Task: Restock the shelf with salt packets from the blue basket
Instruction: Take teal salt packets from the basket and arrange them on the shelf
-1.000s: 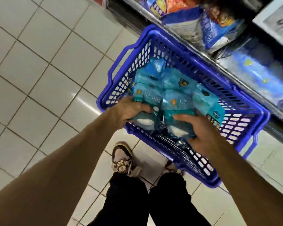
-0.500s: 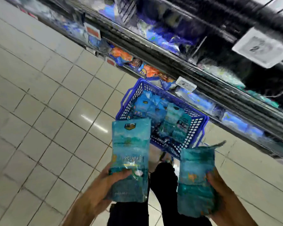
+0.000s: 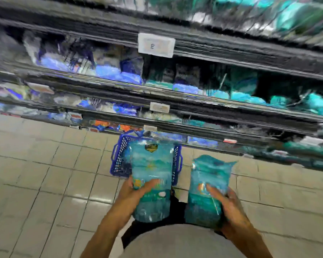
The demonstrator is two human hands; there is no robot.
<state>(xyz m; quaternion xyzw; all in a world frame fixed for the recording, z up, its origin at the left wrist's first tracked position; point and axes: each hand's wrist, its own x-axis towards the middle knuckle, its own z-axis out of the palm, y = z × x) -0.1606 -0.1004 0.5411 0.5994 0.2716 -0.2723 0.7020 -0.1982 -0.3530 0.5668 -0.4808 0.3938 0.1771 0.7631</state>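
Both hands grip upright teal salt packets: the left hand (image 3: 133, 192) one packet (image 3: 151, 175), the right hand (image 3: 229, 207) another (image 3: 207, 187). Behind them the blue basket (image 3: 119, 157) sits on the tiled floor (image 3: 45, 174) below the blurred shelf (image 3: 213, 112).

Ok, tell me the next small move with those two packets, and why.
Probably lift both toward the shelf section holding teal packets, up and to the right. The left hand grips one salt packet and the right hand another, both already clear of the blue basket on the floor. Blur hides the exact slot.
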